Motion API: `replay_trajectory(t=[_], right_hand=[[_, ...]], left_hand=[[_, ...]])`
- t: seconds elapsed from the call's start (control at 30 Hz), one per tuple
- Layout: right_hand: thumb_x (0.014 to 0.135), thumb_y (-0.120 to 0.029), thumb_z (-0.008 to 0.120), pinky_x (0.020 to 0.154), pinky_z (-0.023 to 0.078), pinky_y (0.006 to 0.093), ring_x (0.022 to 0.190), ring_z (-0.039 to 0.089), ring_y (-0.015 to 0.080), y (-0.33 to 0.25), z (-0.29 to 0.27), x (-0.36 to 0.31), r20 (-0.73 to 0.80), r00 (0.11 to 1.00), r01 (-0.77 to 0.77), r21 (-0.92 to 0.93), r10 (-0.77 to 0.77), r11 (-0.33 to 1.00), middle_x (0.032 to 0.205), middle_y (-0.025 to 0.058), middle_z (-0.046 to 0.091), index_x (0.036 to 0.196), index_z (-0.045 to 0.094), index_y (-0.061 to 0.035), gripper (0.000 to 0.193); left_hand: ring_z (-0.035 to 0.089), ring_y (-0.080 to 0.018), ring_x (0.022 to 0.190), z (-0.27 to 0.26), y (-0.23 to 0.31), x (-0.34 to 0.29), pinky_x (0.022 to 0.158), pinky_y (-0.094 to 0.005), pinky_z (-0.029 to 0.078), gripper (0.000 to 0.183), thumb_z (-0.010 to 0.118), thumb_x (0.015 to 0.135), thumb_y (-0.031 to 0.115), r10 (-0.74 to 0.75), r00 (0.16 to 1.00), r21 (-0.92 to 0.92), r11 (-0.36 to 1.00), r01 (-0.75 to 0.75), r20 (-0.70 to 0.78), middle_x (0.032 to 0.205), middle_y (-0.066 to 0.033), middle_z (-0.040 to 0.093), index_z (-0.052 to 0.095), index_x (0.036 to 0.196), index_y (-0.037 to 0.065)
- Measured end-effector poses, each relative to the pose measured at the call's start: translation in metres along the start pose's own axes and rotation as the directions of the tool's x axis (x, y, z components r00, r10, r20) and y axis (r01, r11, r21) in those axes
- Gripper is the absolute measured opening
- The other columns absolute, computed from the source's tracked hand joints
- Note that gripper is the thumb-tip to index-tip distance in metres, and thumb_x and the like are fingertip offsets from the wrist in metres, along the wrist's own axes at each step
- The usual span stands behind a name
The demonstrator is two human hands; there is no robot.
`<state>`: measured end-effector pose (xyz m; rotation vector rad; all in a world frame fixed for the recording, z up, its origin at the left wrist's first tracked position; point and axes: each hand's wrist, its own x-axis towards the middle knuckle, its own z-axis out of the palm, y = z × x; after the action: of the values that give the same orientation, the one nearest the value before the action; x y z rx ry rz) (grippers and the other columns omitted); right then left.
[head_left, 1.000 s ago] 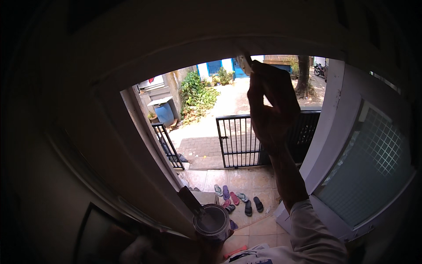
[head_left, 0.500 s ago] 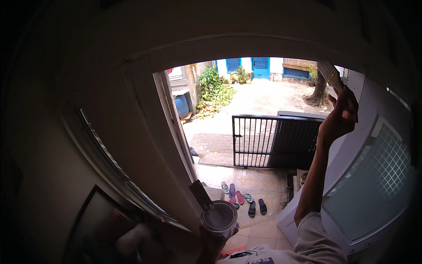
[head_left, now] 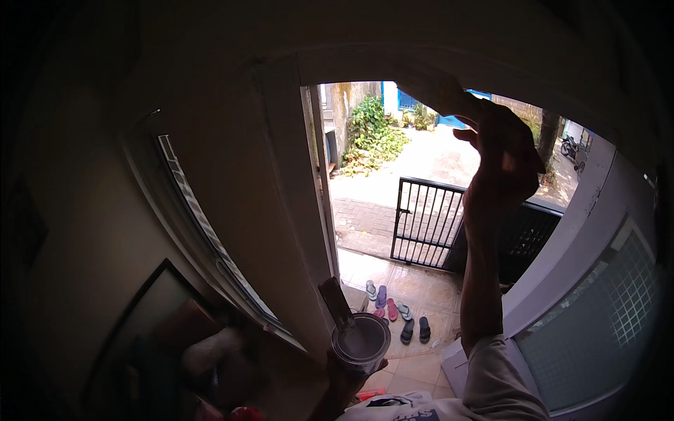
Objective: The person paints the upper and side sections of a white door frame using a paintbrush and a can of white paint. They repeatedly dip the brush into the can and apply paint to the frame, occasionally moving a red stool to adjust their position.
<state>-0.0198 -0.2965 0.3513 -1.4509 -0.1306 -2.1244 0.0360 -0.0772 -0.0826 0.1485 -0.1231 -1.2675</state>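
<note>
Raised at the upper right, my right hand [head_left: 502,151] is closed around the handle of a paintbrush [head_left: 444,98]. Its bristles point left and lie along the lower edge of the door frame's top beam [head_left: 365,64]; backlight makes exact contact hard to judge. Low in the middle, my left hand [head_left: 342,382] grips a round paint can [head_left: 361,342] from below and the side. Greyish paint shows inside the open can. A flat stirring stick [head_left: 335,300] stands tilted in it, leaning left over the rim.
A door with a glass panel [head_left: 583,337] stands on the right. Through the doorway are several sandals [head_left: 392,309] on tiles and a black metal gate [head_left: 428,223]. At the lower left, a person's bare leg [head_left: 210,351] shows dimly beside a dark-framed panel [head_left: 133,316].
My right hand and the brush have moved left along the top beam. The view has swung somewhat to the right. My left hand still holds the can low in the middle.
</note>
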Motion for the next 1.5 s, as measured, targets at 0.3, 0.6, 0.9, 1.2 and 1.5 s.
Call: replay_trajectory(t=[0.3,0.6,0.9,1.2,1.5], right_hand=[[0.097,-0.019,0.064,0.074,0.064,0.0360,0.099,0.069,0.0277,0.028,-0.202,0.014,-0.295,0.952,-0.117,-0.102,0.083,0.988,0.115,0.0192,0.064,0.117,0.060,0.0067,0.033],[0.092,-0.032,0.070,0.069,0.061,0.0344,0.091,0.071,0.0160,0.039,-0.281,-0.247,-0.051,0.119,-0.886,0.445,0.992,0.129,0.097,0.0040,0.073,0.104,0.064,-0.0128,0.023],[0.094,-0.024,0.066,0.082,0.059,0.0384,0.099,0.071,0.0195,0.042,-0.267,-0.335,0.133,-0.153,-0.792,0.576,0.979,-0.202,0.103,0.0079,0.073,0.105,0.067,-0.0138,0.015],[0.098,-0.015,0.060,0.081,0.062,0.0406,0.100,0.068,0.0260,0.078,-0.119,-0.225,0.365,0.461,-0.835,0.486,0.809,0.257,0.118,0.0172,0.062,0.115,0.061,0.0072,0.028],[0.095,-0.004,0.062,0.086,0.057,0.0310,0.102,0.067,0.0196,0.082,0.042,-0.096,0.323,0.838,-0.522,0.710,0.439,0.473,0.118,0.0149,0.065,0.108,0.069,0.0052,0.018]], left_hand=[[0.048,-0.0370,0.131,0.057,-0.012,-0.012,0.102,-0.0602,0.043,0.071,0.044,0.093,0.060,0.084,0.996,0.060,0.995,-0.085,0.019,0.140,-0.0176,0.048,0.040,0.142,0.010],[0.043,-0.0381,0.135,0.055,-0.018,-0.032,0.106,-0.0663,0.037,0.069,0.042,0.096,0.060,0.038,0.999,-0.130,0.991,-0.034,0.030,0.144,-0.0197,0.046,0.039,0.146,0.012],[0.036,-0.0388,0.138,0.049,-0.011,-0.036,0.102,-0.0667,0.037,0.066,0.055,0.091,0.058,-0.047,0.999,-0.196,0.979,0.051,0.028,0.146,-0.0205,0.041,0.045,0.144,0.019],[0.032,-0.0393,0.140,0.050,-0.008,-0.060,0.099,-0.0675,0.037,0.063,0.062,0.089,0.055,0.076,0.993,-0.194,0.977,-0.093,-0.092,0.148,-0.0208,0.038,0.049,0.142,0.024],[0.037,-0.0358,0.135,0.086,-0.030,-0.061,0.093,-0.0553,0.041,0.065,0.069,0.085,0.051,0.342,0.934,-0.064,0.935,-0.349,-0.100,0.146,-0.0182,0.040,0.050,0.141,0.025]])
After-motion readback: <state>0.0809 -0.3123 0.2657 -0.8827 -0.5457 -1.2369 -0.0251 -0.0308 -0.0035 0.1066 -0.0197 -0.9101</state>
